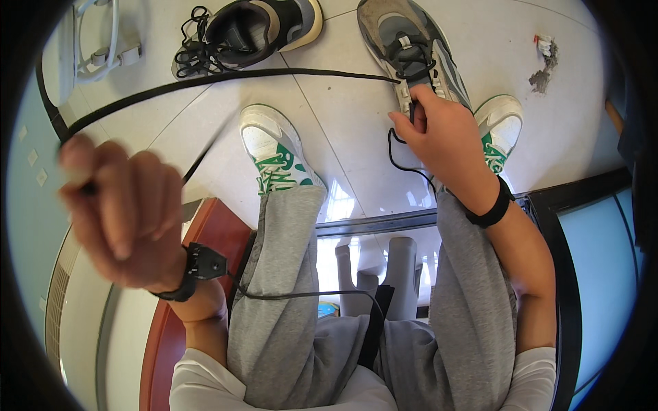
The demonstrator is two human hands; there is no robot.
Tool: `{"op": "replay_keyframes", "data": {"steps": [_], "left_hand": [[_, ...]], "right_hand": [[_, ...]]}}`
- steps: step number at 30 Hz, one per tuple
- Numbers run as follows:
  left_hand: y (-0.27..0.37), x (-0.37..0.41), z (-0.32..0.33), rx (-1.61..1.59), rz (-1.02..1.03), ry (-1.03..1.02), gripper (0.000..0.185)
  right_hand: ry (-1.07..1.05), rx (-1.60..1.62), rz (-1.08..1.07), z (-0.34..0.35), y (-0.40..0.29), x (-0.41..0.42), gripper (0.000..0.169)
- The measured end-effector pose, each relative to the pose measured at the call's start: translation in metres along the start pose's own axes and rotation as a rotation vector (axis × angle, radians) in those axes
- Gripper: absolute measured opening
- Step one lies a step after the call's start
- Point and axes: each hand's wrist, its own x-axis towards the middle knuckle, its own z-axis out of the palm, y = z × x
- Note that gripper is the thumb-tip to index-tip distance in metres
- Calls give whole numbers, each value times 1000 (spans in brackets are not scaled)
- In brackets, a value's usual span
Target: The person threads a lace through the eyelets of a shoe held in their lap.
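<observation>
A grey and tan sneaker rests on the tiled floor, toe away from me, with black laces crossing its upper part. One long black shoelace stretches from its left eyelet row across to my left hand. That hand is raised and blurred, with the lace pinched at the thumb and forefinger. My right hand grips the sneaker at its lacing edge, fingers at the opening and the thumb on the left outside. Another lace end hangs loosely beside this hand. Part of the sneaker lies hidden under it.
A second sneaker lies at the upper left with its black laces loose. My feet wear white and green shoes. Debris marks the floor at right. A white wheeled frame stands upper left. A black cable runs from my left wristband.
</observation>
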Motion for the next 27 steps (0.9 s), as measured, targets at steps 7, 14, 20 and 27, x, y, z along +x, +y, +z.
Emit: {"op": "replay_keyframes", "data": {"steps": [7,14,20,27], "left_hand": [[28,-3,-2,-144,126,138,29],[-73,23,23,-572,-411,301,39],[-172,38,47,-610,-643,480,34],[-219,74,48,-730,-385,365,28]], "right_hand": [[-2,13,8,3,4,-2,31],[0,107,43,1,6,-3,28],[42,281,87,2,5,-3,21],[26,490,118,-16,-2,3,17]]}}
